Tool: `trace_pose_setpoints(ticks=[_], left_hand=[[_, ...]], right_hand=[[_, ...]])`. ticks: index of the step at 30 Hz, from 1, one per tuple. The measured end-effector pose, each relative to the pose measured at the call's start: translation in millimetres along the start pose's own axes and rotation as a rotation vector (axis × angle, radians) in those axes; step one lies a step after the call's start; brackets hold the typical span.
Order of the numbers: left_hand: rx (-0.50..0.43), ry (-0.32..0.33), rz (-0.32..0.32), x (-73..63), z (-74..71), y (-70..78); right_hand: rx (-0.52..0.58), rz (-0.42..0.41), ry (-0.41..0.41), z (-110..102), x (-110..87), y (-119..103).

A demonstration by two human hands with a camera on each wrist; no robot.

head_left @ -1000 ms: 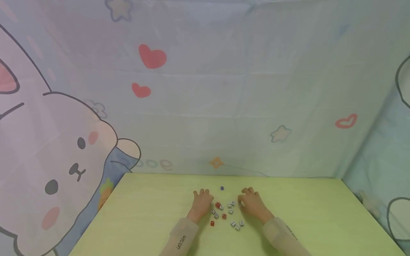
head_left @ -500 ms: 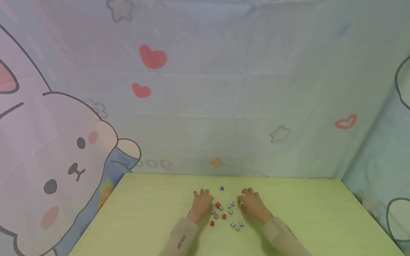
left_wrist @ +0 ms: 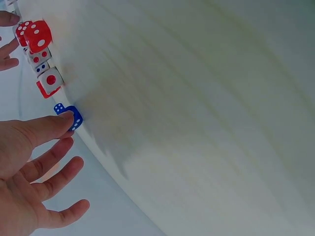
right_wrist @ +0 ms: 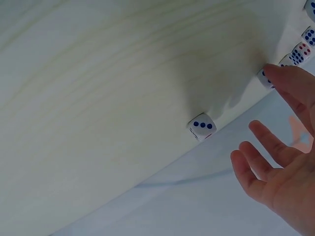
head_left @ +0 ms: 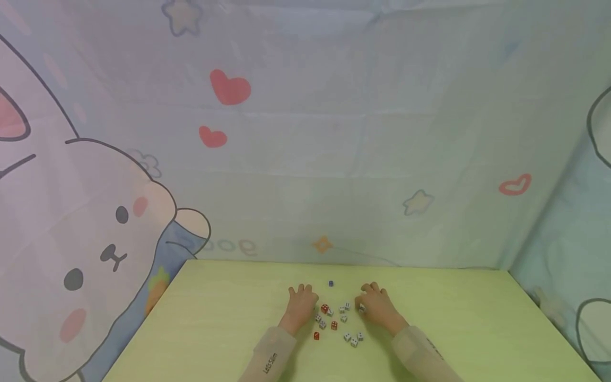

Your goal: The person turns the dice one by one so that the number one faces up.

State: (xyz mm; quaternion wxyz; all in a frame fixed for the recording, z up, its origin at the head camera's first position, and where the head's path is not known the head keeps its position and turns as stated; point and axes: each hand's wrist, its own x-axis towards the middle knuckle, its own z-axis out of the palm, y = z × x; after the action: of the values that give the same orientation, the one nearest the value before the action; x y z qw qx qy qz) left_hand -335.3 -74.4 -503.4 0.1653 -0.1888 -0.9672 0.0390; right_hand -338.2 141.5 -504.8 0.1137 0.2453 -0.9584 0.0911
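Observation:
Many small dice lie between the two hands on the pale table. My left hand point(left_wrist: 29, 167) pinches a blue die point(left_wrist: 76, 117) between thumb and index finger, the other fingers spread. Another blue die point(head_left: 331, 283) lies farther back. At the right of the cluster is my right hand point(head_left: 378, 307), low over the table. Its thumb point(right_wrist: 290, 81) overlaps a white die point(right_wrist: 263, 78) in the right wrist view, and the index fingertip is hidden behind it; I cannot tell whether the die is gripped. A separate white die point(right_wrist: 202, 126) rests close by, beneath this hand.
Red dice, including a larger red die point(head_left: 324, 308) and one lower red die point(head_left: 316, 336), sit in the middle. Several white dice, among them a white die point(head_left: 354, 343), lie nearer the person. A patterned cloth point(head_left: 363, 159) hangs behind the table point(head_left: 477, 318).
The white die under the right hand shows more clearly than a second ago. Both hands keep nearly the same place; the whole head view has shifted slightly.

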Motion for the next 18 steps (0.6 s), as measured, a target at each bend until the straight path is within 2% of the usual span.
trace_pose_setpoints(ticks=[1,2,5,8,9,13,18], left_hand=[[0.001,0.002,0.0,0.7,1.9,-0.4],[0.014,0.039,0.015,1.7,8.5,-1.9],[0.022,0.038,0.014,2.3,11.5,-2.3],[0.014,0.048,0.014,0.7,8.8,-1.4],[0.002,0.018,-0.001,-0.5,2.0,0.2],[0.011,0.008,-0.005,-2.3,-4.6,1.8],[0.018,-0.013,-0.008,-1.7,-5.3,1.6]], right_hand=[[0.001,-0.002,0.003,0,0.1,0],[0.002,-0.004,0.005,0,0.1,0],[0.001,-0.016,0.016,0,0.0,-1],[0.011,-0.027,0.037,0,0.3,-2],[0.014,-0.03,0.042,-1,0.4,-2],[0.02,-0.023,0.052,-1,0.8,-2],[0.015,-0.007,0.035,0,0.4,0]])
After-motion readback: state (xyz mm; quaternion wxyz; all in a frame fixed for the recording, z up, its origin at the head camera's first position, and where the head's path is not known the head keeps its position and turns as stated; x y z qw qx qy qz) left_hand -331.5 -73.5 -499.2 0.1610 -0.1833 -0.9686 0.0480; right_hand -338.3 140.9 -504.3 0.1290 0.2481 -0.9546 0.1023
